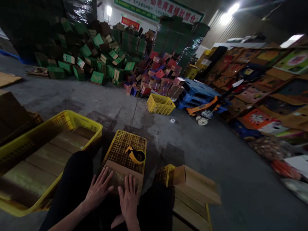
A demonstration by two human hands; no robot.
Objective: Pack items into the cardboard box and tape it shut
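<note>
A brown cardboard box (118, 172) with a shiny strip of tape lies between my knees, at the near end of an upturned yellow crate (126, 141). My left hand (99, 186) rests flat on the left of the box, fingers spread. On its right side my right hand (129, 196) also lies with the fingers stretched out. Neither hand grasps anything. Just beyond the box, a yellow-and-black tape dispenser (135, 155) sits on the crate's grid.
Left of me is a long yellow crate (97, 128) holding several cardboard boxes (48, 158). An open carton (197, 182) tops a stack at right. Ahead stand a yellow basket (161, 105), a pallet jack (202, 109) and blue pallets (197, 88). Green boxes (96, 77) are heaped behind.
</note>
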